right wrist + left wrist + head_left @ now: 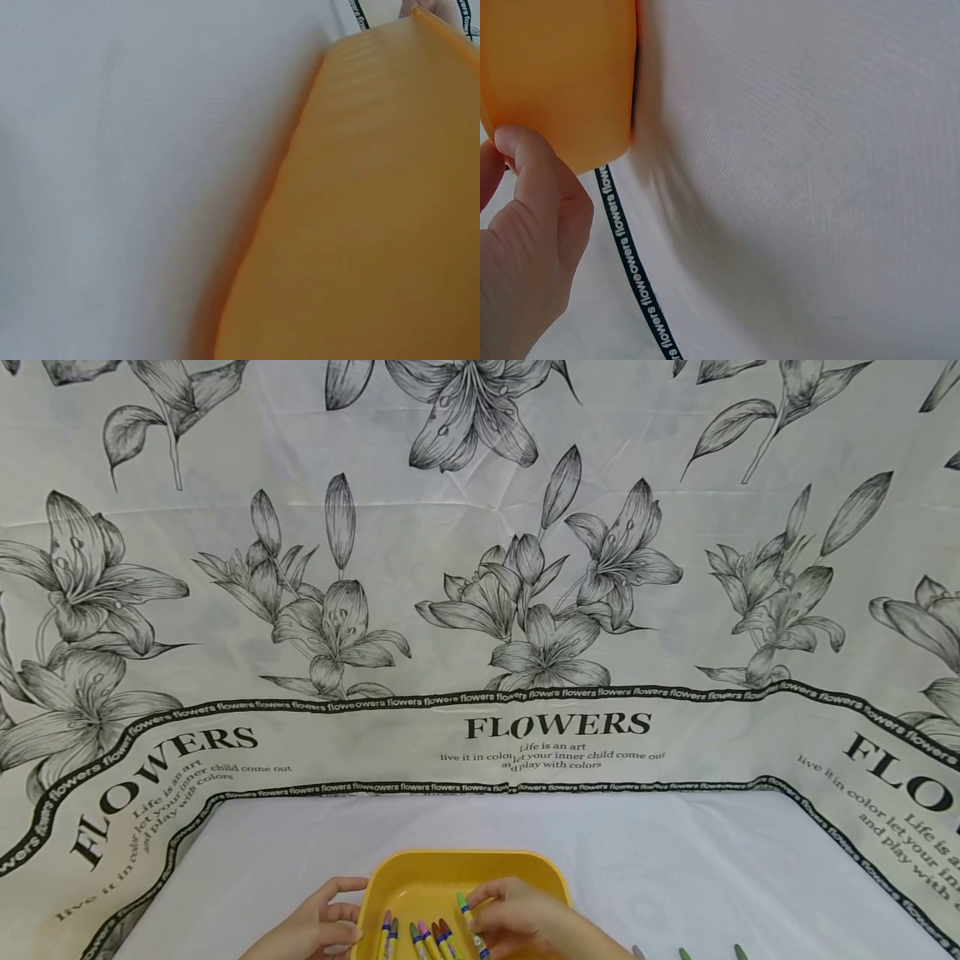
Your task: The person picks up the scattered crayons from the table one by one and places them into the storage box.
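A yellow plastic tray (471,858) stands on the white cloth in the head view, cut off by the bottom edge. My left hand (318,922) grips its left rim; the left wrist view shows the fingers pinching the edge of the tray (562,82). Over the right part of the tray, my right hand (521,917) pinches a light green crayon (462,903), held upright at a slight tilt. Several other crayons (422,930), with purple, green, pink and brown tips, lie inside toward the left. In the right wrist view the tray's outer wall (375,187) fills the right side.
To the right of the tray, tips of green crayons (741,951) and a greyish one (638,952) show at the bottom edge. A white cloth (675,860) covers the table. Behind it hangs a flower-printed curtain (450,527) with a black lettered border.
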Demonstrator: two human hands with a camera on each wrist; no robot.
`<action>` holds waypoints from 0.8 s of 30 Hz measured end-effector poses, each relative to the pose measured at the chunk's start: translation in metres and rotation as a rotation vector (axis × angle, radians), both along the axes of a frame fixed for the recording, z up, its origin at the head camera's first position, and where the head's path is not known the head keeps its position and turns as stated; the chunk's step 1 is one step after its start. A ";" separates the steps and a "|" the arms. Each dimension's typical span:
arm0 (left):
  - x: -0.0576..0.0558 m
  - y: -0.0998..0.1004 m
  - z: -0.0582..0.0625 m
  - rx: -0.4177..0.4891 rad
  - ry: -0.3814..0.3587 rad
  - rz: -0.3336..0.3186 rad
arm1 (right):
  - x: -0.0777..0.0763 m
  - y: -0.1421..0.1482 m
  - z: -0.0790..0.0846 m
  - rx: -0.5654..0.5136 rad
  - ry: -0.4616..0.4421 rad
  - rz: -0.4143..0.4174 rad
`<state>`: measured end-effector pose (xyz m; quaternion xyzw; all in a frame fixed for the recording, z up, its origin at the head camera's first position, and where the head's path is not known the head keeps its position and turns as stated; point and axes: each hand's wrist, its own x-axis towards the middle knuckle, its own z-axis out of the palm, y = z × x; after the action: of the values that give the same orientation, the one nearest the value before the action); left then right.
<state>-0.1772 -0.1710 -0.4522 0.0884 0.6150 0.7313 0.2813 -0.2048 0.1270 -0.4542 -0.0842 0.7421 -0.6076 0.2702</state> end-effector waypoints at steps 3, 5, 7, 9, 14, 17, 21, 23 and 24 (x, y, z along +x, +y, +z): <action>0.000 0.000 0.000 -0.003 0.001 0.003 | 0.002 -0.003 -0.002 0.026 0.021 -0.024; 0.000 0.000 0.000 -0.001 0.002 0.001 | 0.003 -0.005 -0.002 0.038 0.024 -0.039; 0.000 0.000 0.000 0.001 0.002 -0.003 | 0.004 -0.006 -0.002 0.057 0.030 -0.052; 0.000 0.000 0.000 0.003 0.000 -0.007 | 0.004 -0.007 -0.001 0.086 0.025 -0.062; 0.000 0.001 0.002 0.003 -0.012 0.013 | 0.003 -0.010 0.004 0.121 0.023 -0.071; 0.000 0.001 0.002 0.009 -0.023 0.025 | 0.002 -0.010 0.005 0.119 0.022 -0.066; 0.001 0.001 0.002 0.008 -0.028 0.020 | 0.002 -0.010 0.005 0.111 0.030 -0.068; 0.001 0.000 0.001 0.007 -0.025 0.017 | 0.002 -0.009 0.005 0.100 0.037 -0.072; 0.001 0.000 0.001 0.008 -0.026 0.015 | 0.002 -0.008 0.005 0.092 0.041 -0.070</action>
<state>-0.1762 -0.1706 -0.4511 0.0755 0.6091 0.7369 0.2832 -0.2027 0.1192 -0.4490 -0.0582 0.7769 -0.5802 0.2373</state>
